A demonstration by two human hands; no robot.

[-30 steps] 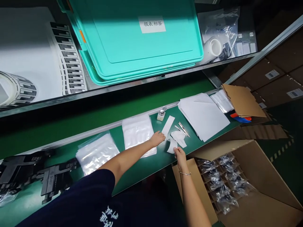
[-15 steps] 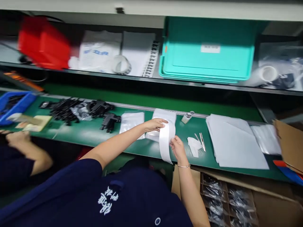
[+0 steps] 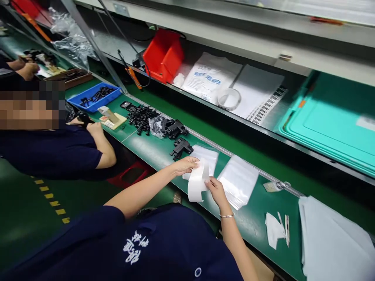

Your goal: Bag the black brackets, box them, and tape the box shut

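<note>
A curled white paper-like strip (image 3: 195, 190), perhaps a run of labels, hangs between my hands above the front edge of the bench. My left hand (image 3: 185, 166) pinches its upper end. Lower down and to the right, the fingers of my right hand (image 3: 216, 189) are closed on its other side. Behind the strip lies a stack of clear plastic bags (image 3: 211, 157), partly covered by it. A second stack of clear bags (image 3: 240, 179) lies just right of my hands. Black plastic parts (image 3: 181, 147) rest on the bench beyond my left hand.
To the right are a crumpled white wipe (image 3: 274, 231), tweezers (image 3: 287, 231) and a pile of white sheets (image 3: 334, 238). A shelf overhead carries a red bin (image 3: 165, 56) and teal lids (image 3: 342, 121). At left a co-worker (image 3: 58, 150) sits near a blue tray (image 3: 95, 97).
My view has swung to the left, bringing the co-worker and blue tray further into sight. Both hands still hold the strip, which now curls up more and hangs nearer the bench's left part.
</note>
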